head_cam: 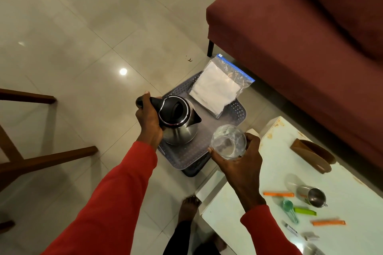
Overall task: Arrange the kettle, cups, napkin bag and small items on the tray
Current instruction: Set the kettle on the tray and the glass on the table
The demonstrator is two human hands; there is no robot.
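A grey perforated tray (192,157) lies on the floor beside the sofa. My left hand (148,122) grips the black handle of a steel kettle (179,124), which stands on the tray's near left part. A clear zip bag of white napkins (217,89) lies across the tray's far end, partly over its rim. My right hand (240,163) holds a clear glass cup (229,142) on its side above the tray's right edge. On the white table stand a steel cup (313,194), a green scoop (289,207), orange sachets (278,194) and a green sachet (304,211).
A dark red sofa (300,37) fills the upper right. The white table (259,223) is at lower right and also holds a brown holder (313,155) and small packets (291,230). Wooden chair legs (41,157) stand at left. My bare foot (187,207) is by the table.
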